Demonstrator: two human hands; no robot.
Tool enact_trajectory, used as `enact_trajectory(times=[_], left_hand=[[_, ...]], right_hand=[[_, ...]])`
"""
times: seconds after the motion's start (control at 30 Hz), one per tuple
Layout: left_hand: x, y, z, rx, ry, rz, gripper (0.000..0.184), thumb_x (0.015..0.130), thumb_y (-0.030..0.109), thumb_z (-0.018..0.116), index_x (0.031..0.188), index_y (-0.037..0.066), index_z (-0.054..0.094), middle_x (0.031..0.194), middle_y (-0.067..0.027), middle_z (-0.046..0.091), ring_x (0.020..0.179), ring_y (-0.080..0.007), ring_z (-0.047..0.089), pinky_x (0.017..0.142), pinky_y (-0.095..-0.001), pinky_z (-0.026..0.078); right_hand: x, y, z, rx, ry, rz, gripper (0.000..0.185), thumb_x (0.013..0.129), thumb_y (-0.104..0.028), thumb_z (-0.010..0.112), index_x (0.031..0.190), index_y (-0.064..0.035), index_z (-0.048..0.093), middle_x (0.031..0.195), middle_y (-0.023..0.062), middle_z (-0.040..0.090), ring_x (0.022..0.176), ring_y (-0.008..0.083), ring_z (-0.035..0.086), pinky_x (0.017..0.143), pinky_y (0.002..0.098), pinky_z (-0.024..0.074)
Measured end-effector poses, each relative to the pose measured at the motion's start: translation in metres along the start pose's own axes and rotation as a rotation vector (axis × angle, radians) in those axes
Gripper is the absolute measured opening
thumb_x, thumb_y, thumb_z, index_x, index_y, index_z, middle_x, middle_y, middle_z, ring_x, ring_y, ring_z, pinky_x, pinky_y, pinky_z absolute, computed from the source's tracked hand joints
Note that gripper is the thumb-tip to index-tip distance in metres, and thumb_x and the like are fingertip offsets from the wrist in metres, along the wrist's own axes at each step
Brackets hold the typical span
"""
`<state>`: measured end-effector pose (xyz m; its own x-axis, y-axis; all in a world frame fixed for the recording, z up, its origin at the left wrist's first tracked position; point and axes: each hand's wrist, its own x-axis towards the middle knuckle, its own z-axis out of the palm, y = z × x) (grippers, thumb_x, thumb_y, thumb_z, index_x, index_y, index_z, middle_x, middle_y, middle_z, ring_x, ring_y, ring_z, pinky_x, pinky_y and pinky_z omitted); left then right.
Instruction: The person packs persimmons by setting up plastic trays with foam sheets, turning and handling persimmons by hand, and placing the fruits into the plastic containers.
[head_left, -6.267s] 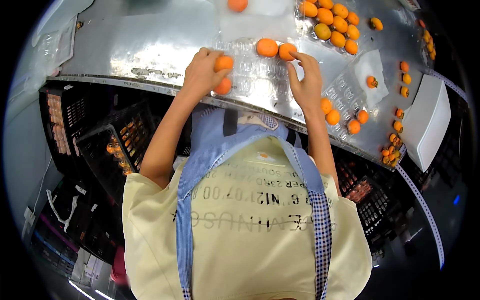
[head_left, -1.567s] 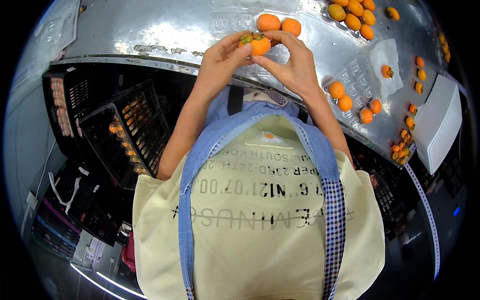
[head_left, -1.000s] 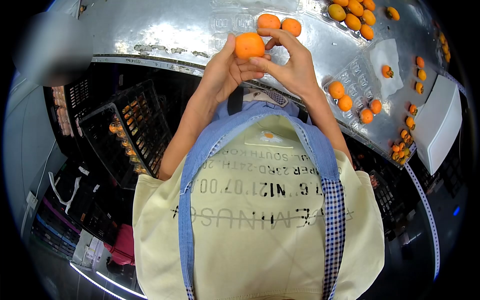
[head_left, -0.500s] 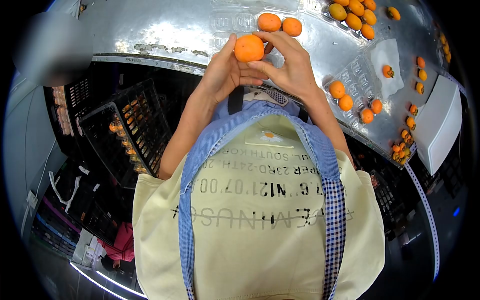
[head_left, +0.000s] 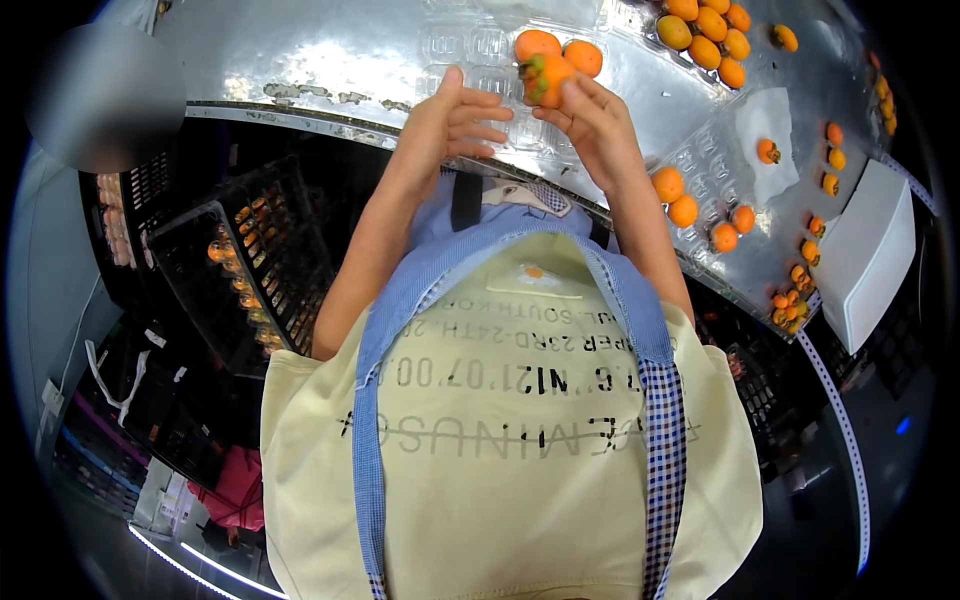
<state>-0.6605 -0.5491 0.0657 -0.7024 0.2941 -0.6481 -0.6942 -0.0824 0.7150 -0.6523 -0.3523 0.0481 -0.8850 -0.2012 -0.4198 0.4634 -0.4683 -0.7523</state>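
In the head view my right hand [head_left: 603, 122] grips an orange persimmon [head_left: 548, 80] by its right side, its green calyx turned to the left. The fruit is just above a clear plastic tray [head_left: 490, 42] with moulded pockets. Two persimmons [head_left: 538, 43] sit in that tray, right behind the held one. My left hand [head_left: 450, 118] is open and holds nothing. Its thumb points up and its fingers spread toward the right, apart from the fruit.
A second clear tray [head_left: 698, 170] on the metal table [head_left: 300, 60] holds several persimmons. More persimmons are piled [head_left: 705, 35] at the back right. One lies on a white sheet [head_left: 768, 110]. A white box [head_left: 868, 250] stands at the right; black crates [head_left: 225, 270] are below left.
My left hand has let go of the persimmon and drawn away to the left. My right hand has turned it, bringing the calyx into view, and moved it toward the tray.
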Motion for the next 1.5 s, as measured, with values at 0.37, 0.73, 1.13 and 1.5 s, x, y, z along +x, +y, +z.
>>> enact_trajectory(times=[0.37, 0.73, 1.13, 1.5], left_hand=[[0.005, -0.007, -0.023, -0.062, 0.077, 0.142, 0.029, 0.09, 0.026, 0.053, 0.106, 0.002, 0.058, 0.096, -0.0118, 0.065, 0.078, -0.0155, 0.064, 0.067, -0.0252, 0.052], [0.005, -0.02, -0.07, -0.05, 0.282, 0.239, 0.024, 0.09, 0.02, 0.056, 0.105, 0.002, 0.059, 0.096, -0.0095, 0.065, 0.08, -0.0129, 0.062, 0.069, -0.0252, 0.052], [0.004, -0.035, -0.077, -0.046, 0.297, 0.224, 0.023, 0.089, 0.019, 0.056, 0.105, 0.002, 0.059, 0.096, -0.0084, 0.065, 0.078, -0.0113, 0.061, 0.068, -0.0238, 0.051], [0.007, -0.037, -0.078, -0.051, 0.306, 0.256, 0.022, 0.089, 0.018, 0.057, 0.105, 0.002, 0.059, 0.095, -0.008, 0.065, 0.077, -0.0111, 0.061, 0.068, -0.0237, 0.051]], right_hand=[[0.008, 0.0, -0.009, 0.245, 0.101, 0.082, 0.047, 0.088, -0.021, 0.056, 0.12, 0.0105, 0.04, 0.115, 0.0232, 0.052, 0.105, 0.0284, 0.056, 0.088, 0.0311, 0.0494], [0.072, -0.003, 0.019, -1.564, 0.102, -0.716, 0.042, 0.064, -0.035, 0.073, 0.094, -0.0073, 0.062, 0.091, 0.0097, 0.064, 0.086, 0.0268, 0.059, 0.073, 0.04, 0.0446], [0.097, 0.007, 0.018, -1.992, -0.028, -0.719, 0.049, 0.064, -0.042, 0.073, 0.1, -0.0102, 0.063, 0.09, 0.0066, 0.064, 0.087, 0.0233, 0.058, 0.076, 0.0374, 0.0404], [0.084, 0.013, 0.032, -1.703, -0.031, -0.965, 0.05, 0.062, -0.043, 0.073, 0.099, -0.0099, 0.063, 0.09, 0.006, 0.061, 0.084, 0.0239, 0.056, 0.076, 0.0368, 0.0398]])
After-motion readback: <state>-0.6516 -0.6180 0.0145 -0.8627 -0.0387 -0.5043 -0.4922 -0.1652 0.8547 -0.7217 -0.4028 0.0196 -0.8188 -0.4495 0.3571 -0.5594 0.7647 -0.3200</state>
